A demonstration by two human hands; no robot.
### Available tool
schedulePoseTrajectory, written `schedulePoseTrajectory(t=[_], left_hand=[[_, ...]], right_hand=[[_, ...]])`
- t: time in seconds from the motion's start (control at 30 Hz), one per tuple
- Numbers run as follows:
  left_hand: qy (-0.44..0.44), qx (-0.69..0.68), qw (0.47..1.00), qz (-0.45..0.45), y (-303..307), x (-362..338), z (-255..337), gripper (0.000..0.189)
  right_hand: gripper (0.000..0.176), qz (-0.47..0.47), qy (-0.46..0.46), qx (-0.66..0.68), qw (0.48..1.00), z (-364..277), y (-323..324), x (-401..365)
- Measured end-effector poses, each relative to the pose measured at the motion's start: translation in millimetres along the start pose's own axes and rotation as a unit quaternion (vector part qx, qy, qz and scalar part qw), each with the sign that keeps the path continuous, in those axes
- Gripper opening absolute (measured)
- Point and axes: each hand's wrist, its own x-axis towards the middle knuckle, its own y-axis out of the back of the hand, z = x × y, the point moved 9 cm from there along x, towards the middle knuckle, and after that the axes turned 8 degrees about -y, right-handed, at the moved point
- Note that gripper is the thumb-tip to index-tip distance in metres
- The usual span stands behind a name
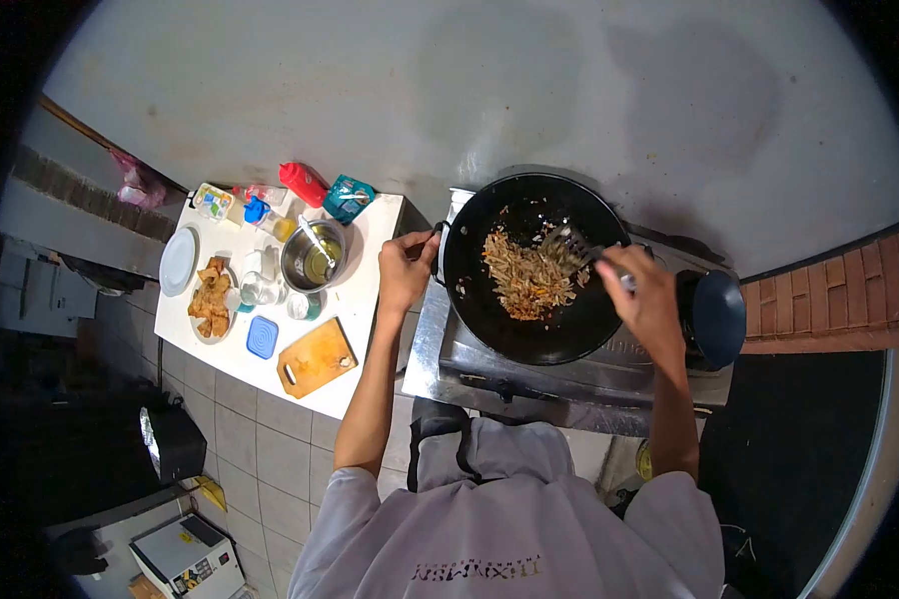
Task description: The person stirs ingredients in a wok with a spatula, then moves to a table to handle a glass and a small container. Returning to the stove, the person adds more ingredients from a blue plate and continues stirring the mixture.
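A black wok [489, 319] sits on a steel stove [529, 374] and holds a heap of fried food [527, 272]. My left hand [406, 270] grips the wok's side handle at its left rim. My right hand [644, 295] is closed on the handle of a slotted metal spatula [567, 240], whose blade rests in the food at the wok's upper right.
To the left stands a white table [370, 299] with a wooden cutting board [316, 357], a steel bowl [315, 258], a plate of fried pieces [210, 299], an empty white plate [178, 262], a red bottle [303, 183] and small containers. A dark blue lid [717, 317] lies right of the stove.
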Motion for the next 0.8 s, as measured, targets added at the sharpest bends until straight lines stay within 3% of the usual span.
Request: schedulePoseTrajectory(t=[0.03,0.07,0.13,0.2,0.4,0.47,0.5,0.53,0.63,0.8], left_hand=[[-0.001,-0.006,1.000,-0.006,-1,-2,0,0.025],[-0.001,-0.007,1.000,-0.011,-1,-3,0,0.025],[0.042,-0.031,0.998,-0.018,-2,-3,-1,0.025],[0.035,-0.042,0.998,-0.014,-4,-2,-4,0.025],[0.028,-0.029,0.999,-0.027,-3,-2,-6,0.027],[0.016,-0.022,0.999,-0.023,-3,-2,-5,0.027],[0.004,-0.015,1.000,-0.019,-2,-2,-3,0.027],[0.004,-0.014,1.000,-0.018,-2,-2,-3,0.027],[-0.008,0.011,1.000,-0.025,0,-3,3,0.026],[0.018,-0.010,0.999,-0.037,-1,-4,5,0.023]], right_hand=[[0.016,0.072,-0.041,-0.012,0.997,6,16,-4],[0.016,0.073,-0.046,-0.014,0.996,7,13,-8],[0.015,0.053,-0.144,0.094,0.984,26,-5,-17],[0.014,0.013,-0.103,0.061,0.993,19,-20,-19],[0.015,0.079,-0.159,0.026,0.984,19,20,-31],[0.016,0.047,-0.161,0.101,0.981,12,5,-35],[0.016,0.052,-0.063,0.060,0.995,0,-6,-34],[0.016,0.020,-0.077,0.078,0.994,4,-24,-33],[0.016,0.051,-0.094,0.051,0.993,19,-21,-18],[0.020,0.164,-0.134,-0.082,0.974,19,40,-2]])
